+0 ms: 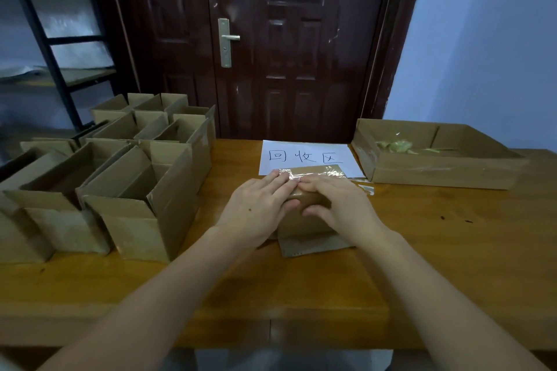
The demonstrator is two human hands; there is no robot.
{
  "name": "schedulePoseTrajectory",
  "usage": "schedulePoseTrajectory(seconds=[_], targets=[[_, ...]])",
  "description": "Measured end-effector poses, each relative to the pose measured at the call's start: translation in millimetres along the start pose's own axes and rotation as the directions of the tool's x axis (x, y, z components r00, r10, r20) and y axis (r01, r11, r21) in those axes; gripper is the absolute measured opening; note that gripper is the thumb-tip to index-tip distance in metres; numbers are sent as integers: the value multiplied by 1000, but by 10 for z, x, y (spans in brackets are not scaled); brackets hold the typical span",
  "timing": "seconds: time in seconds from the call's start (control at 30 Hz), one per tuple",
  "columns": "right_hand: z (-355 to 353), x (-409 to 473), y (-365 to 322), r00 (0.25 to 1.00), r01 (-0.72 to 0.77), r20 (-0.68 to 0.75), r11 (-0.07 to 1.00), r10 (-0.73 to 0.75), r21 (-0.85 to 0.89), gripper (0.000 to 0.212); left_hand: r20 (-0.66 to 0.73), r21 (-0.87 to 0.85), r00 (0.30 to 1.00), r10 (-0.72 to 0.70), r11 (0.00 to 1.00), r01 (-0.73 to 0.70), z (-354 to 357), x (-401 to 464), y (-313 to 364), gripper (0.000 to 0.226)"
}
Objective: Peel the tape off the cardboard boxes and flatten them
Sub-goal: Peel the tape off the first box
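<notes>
Both forearms reach in from the near edge over the wooden table [452, 250]. Left hand [256, 208] and right hand [337, 205] meet on one small cardboard box [304, 220] at table centre, a loose flap lying on its near side. Fingers of both lie across the box top, thumbs curled round its near face, so each hand grips the box. Fingertips reach the strip of clear tape [310, 173] that shines along the far top edge.

Step in hand, as I judge it: hunting for a tape end to lift. Next move calls for a nail under that edge, then a steady pull while the other hand keeps the box down (film looks thin, may tear).

Left of centre, a cluster of open boxes [120, 190] stands upright, waiting. Just beyond the held box lies a white sheet with handwritten characters [304, 156]. Far right, a shallow cardboard tray [437, 172] holds crumpled tape scraps [394, 146]. Behind all stands a dark door [271, 39].
</notes>
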State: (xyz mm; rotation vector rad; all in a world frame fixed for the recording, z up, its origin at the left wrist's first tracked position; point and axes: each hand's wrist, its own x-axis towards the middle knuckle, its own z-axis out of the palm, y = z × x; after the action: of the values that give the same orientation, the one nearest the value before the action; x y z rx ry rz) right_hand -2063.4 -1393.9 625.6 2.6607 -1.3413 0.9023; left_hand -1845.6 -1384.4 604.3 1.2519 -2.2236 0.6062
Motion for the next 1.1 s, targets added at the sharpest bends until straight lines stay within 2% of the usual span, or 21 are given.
schedulePoseTrajectory(seconds=[0.1, 0.27, 0.6, 0.77, 0.83, 0.93, 1.0, 1.1], targets=[[-30, 19, 38, 999, -44, 29, 997, 43, 59, 51, -19, -28, 1000, -25, 999, 24, 30, -31, 30, 54], [-40, 22, 72, 998, -58, 32, 991, 55, 117, 49, 2, -68, 997, -77, 995, 77, 113, -60, 57, 70], [-23, 19, 79, 998, -54, 24, 993, 52, 103, 50, -63, -18, 998, 12, 1000, -13, 91, -16, 18, 53], [-3, 25, 56, 996, -87, 30, 994, 85, 73, 51, -23, -98, 999, -46, 994, 44, 23, -37, 60, 51], [17, 27, 45, 995, -97, 12, 993, 97, 63, 51, -47, -154, 998, -43, 988, 35, -5, -85, 64, 44], [42, 27, 34, 994, -107, -15, 994, 108, 34, 50, -118, -139, 992, 41, 989, -57, 37, -155, 54, 26], [44, 25, 29, 993, -113, -18, 993, 114, 29, 50, -137, -154, 990, 26, 987, -47, 71, -164, 44, 16], [35, 26, 19, 994, -109, -15, 994, 109, 26, 51, -166, -182, 986, 5, 983, -36, 83, -150, 48, 15]])
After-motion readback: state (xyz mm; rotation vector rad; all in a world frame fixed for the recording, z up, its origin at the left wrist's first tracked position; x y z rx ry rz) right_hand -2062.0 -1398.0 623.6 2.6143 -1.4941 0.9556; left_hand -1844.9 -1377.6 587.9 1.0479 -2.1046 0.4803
